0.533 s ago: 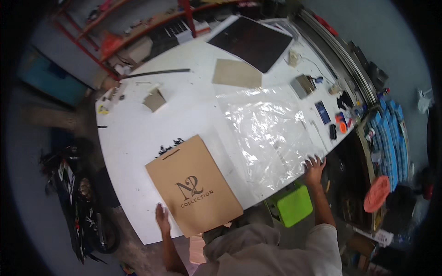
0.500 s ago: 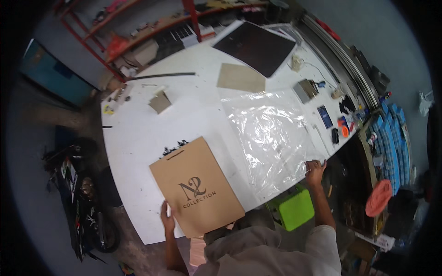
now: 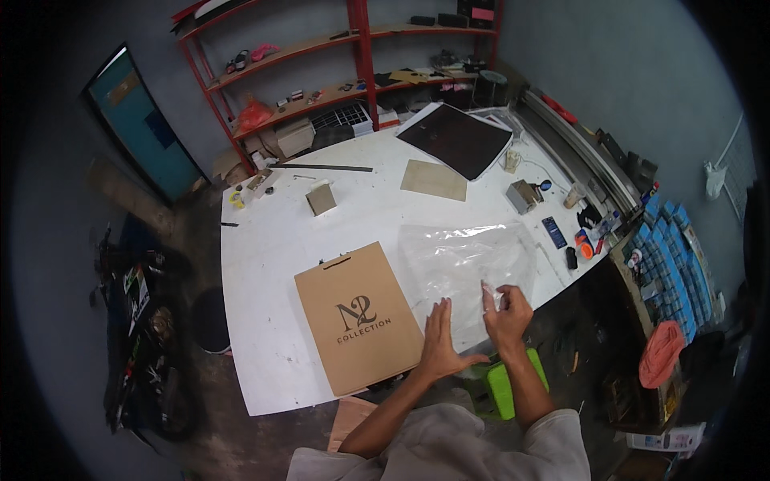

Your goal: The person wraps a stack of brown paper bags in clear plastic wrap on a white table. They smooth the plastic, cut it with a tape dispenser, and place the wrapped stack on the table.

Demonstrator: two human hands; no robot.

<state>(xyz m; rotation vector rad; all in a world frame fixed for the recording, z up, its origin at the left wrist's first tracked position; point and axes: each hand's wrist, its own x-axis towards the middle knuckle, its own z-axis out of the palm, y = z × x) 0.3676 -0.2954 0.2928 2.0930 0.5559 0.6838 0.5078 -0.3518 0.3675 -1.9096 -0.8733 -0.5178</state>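
A brown paper bag (image 3: 358, 317) with dark printing and a slot near its top lies flat on the white table, left of my hands. To its right, a clear plastic bag (image 3: 461, 252) is spread out, wrinkled and shiny. My left hand (image 3: 441, 346) is open over the bag's near part, fingers straight up and thumb out to the right, close to the paper bag's right edge. Beside it, my right hand (image 3: 508, 318) has curled fingers and seems to pinch the near edge of the clear plastic bag; the fingertips are partly hard to make out.
A beige sheet (image 3: 434, 180) and a dark panel (image 3: 455, 140) lie at the table's back. Small box (image 3: 525, 196), phone (image 3: 553, 232) and orange tape (image 3: 585, 250) sit along the right. A green stool (image 3: 517, 383) stands under the near edge.
My left hand has left the paper bag's left edge and moved right to the plastic. My right hand has moved left from the plastic's near right corner. The view has tilted up, showing more shelves.
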